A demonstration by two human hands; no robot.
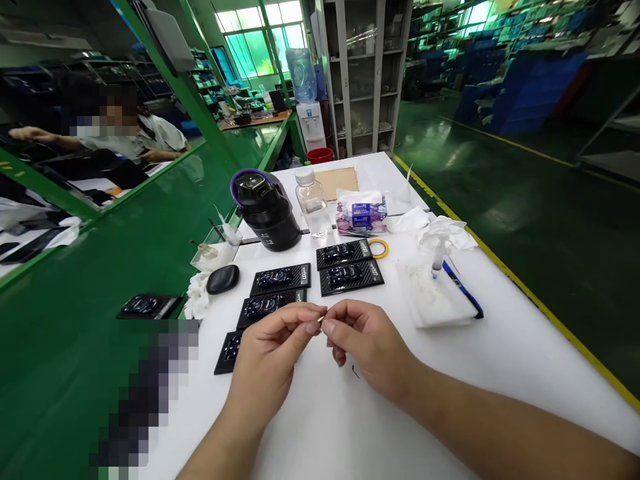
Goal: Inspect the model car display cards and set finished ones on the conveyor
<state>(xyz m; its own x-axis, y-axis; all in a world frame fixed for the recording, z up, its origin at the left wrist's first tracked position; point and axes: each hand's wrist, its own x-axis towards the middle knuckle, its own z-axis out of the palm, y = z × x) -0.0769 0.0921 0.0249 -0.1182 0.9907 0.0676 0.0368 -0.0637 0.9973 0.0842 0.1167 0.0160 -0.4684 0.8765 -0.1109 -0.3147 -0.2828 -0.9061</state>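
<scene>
1. One white worktop (pixel 410 427); its right edge borders the green floor (pixel 540 220), with white surface between edge and right forearm.
2. Left hand (pixel 273 353) and right hand (pixel 375 343), fingertips pinched narrow, nearly meeting.
3. Two bottles, one black (pixel 273 217), one clear (pixel 313 205), beyond.
4. Five black plaques (pixel 351 275) on the worktop: three left, two right.
5. One tiny item (pixel 321 321), unidentifiable, between the fingertips.
</scene>
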